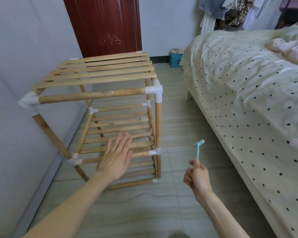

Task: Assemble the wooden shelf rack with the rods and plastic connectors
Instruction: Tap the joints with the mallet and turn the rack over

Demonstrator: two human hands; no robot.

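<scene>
While the rack (pixel 100 107) is standing assembled beside the bed (pixel 248 100), the left hand (pixel 116 157) is reaching flat-fingered toward it and the right hand (pixel 197 176) is pinching a hammer (pixel 198 148), likely readying final taps on connectors (pixel 154 91).

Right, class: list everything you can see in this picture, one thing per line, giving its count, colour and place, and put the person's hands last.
Shelf rack: one, light wood rods and slats with white plastic connectors, upright on the floor by the left wall.
Small hammer: one, pale blue, held up right of the rack.
Door: one, dark red, behind the rack.
Bed: one, cream cover with dark dots, on the right.
Box: one, blue, on the floor by the bed's far corner.
Clothes: several, mixed colours, hanging top right.
Floor: grey tiles.
Left hand: open, fingers straight, in front of the rack's lower shelves.
Right hand: grips the hammer's handle.
</scene>
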